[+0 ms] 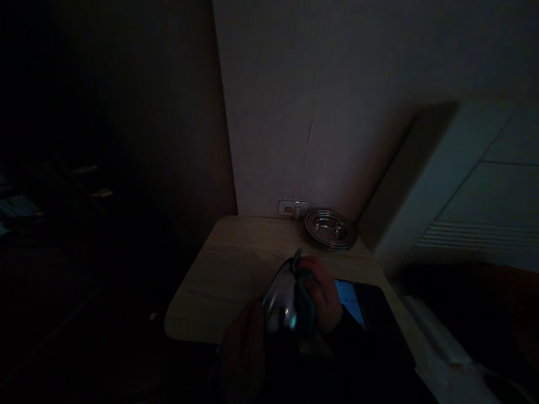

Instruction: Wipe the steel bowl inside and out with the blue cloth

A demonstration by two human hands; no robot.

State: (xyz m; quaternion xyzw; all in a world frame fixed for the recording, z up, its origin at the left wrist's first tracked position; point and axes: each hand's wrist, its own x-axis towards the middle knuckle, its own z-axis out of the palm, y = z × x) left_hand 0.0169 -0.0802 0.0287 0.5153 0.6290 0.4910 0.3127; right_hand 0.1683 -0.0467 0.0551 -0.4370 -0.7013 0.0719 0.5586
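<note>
The scene is very dim. My left hand (244, 342) holds a shiny steel plate or bowl (280, 303) tilted on edge above the front of a pale wooden table (227, 264). My right hand (322, 294) is closed on a teal cloth (305, 292) and presses it against the plate's inner face. Several more steel plates (330, 229) sit stacked at the table's back edge, apart from both hands.
A wall socket (292, 209) with a plug sits on the wall behind the stack. A lit phone screen (351, 300) lies on a dark object at the right. A white cabinet or appliance (463, 185) stands to the right. The left side is dark.
</note>
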